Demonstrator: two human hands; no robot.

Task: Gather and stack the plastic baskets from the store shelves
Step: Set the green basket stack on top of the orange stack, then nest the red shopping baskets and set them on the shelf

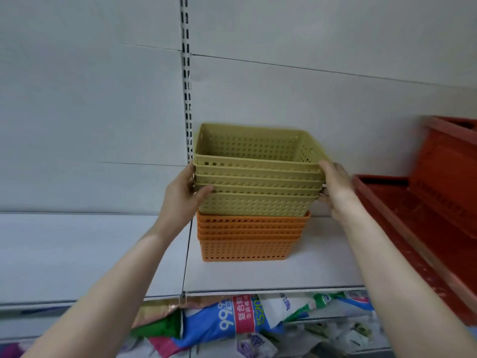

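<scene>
A nested stack of several yellow-green perforated plastic baskets sits in the top of a stack of several orange baskets on a white shelf. My left hand grips the left end of the yellow-green stack, thumb across its front rims. On the right end, my right hand holds the same stack at its rims. The orange stack rests on the shelf, untouched by either hand.
Long red plastic planter boxes lie stacked on the shelf at the right, close to my right forearm. A slotted upright runs up the grey back panel. Colourful packaged goods fill the shelf below.
</scene>
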